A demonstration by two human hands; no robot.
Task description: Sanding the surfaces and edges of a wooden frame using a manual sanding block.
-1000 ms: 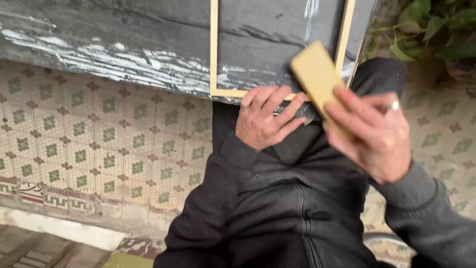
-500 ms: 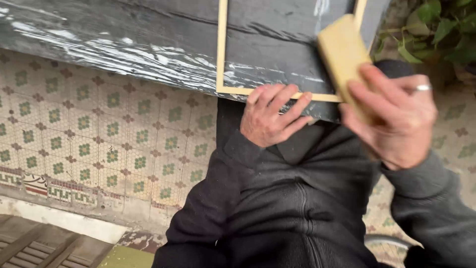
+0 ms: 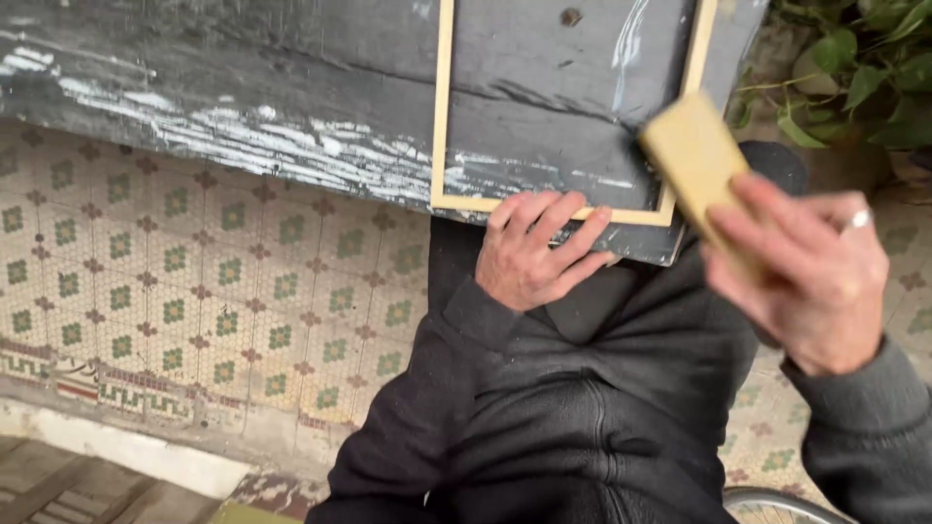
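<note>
My left hand (image 3: 536, 254) presses on the near rail of a thin pale wooden frame (image 3: 445, 126) that lies flat on a dark, paint-streaked board (image 3: 243, 87). The fingers spread over the frame's bottom edge and the board's front edge. My right hand (image 3: 811, 277) grips a tan rectangular block (image 3: 691, 160), held tilted in the air just off the frame's near right corner. The block looks blurred. A ring sits on one finger of the right hand. Dark sleeves and a dark jacket fill the lower middle.
A patterned tile floor (image 3: 194, 291) with green and brown motifs lies below the board on the left. A leafy green plant (image 3: 854, 78) stands at the top right. A pale stone step (image 3: 116, 446) runs along the lower left. A curved metal rim (image 3: 777, 500) shows at the bottom right.
My right hand has carried the tan block rightward and slightly down, away from the frame's bottom rail. My left hand stays pressed on the frame. The view has shifted a little.
</note>
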